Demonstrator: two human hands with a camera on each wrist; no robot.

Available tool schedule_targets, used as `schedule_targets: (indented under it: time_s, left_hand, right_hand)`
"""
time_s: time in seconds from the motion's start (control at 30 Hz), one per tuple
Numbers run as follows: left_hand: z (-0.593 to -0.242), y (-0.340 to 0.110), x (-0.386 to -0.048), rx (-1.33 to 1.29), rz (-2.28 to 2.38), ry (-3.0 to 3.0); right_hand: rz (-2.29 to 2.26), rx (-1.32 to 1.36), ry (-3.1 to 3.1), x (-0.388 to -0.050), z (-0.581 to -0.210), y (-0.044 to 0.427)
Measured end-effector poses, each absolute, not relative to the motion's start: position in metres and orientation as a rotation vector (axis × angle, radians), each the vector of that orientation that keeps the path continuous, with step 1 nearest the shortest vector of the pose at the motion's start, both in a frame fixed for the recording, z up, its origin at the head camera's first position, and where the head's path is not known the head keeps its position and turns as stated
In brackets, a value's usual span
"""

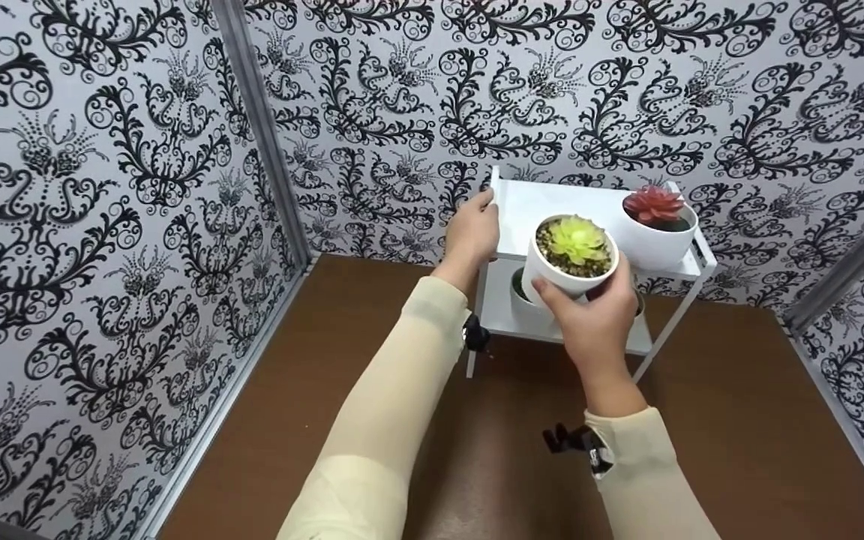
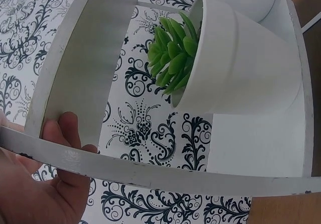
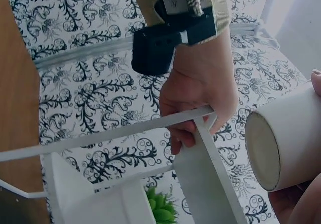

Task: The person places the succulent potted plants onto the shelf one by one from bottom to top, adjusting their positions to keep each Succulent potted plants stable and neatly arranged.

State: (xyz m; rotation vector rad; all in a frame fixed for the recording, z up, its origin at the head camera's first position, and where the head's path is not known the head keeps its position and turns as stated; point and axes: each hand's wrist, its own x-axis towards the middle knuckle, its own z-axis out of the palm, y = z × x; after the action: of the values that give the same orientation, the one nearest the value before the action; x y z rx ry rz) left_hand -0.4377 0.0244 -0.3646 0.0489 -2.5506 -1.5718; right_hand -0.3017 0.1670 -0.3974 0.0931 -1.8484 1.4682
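My right hand holds a white pot with a yellow-green succulent in brown pebbles, raised in front of the shelf's top tier. In the right wrist view the underside of this pot shows at the right, with fingers below it. At the top tier's left corner, my left hand grips the frame of the white two-tier shelf. The left wrist view shows its fingers curled round the white post. A red succulent in a white pot stands at the top tier's right end.
On the lower tier sit pots partly hidden by my right hand and the held pot. One pot there holds a green succulent. Patterned walls stand behind and left of the brown floor.
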Motion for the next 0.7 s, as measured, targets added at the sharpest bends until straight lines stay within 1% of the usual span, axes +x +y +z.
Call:
schedule_targets:
  time_s: [0.17, 0.7]
  left_hand:
    - [-0.365, 0.024, -0.438, 0.067, -1.549, -2.558]
    - [-0.362, 0.025, -0.439, 0.072, -1.523, -2.573]
  right_hand:
    - [1.354, 0.013, -1.885, -0.314, -0.391, 0.165]
    - [1.301, -0.144, -2.019, -0.349, -0.381, 0.159]
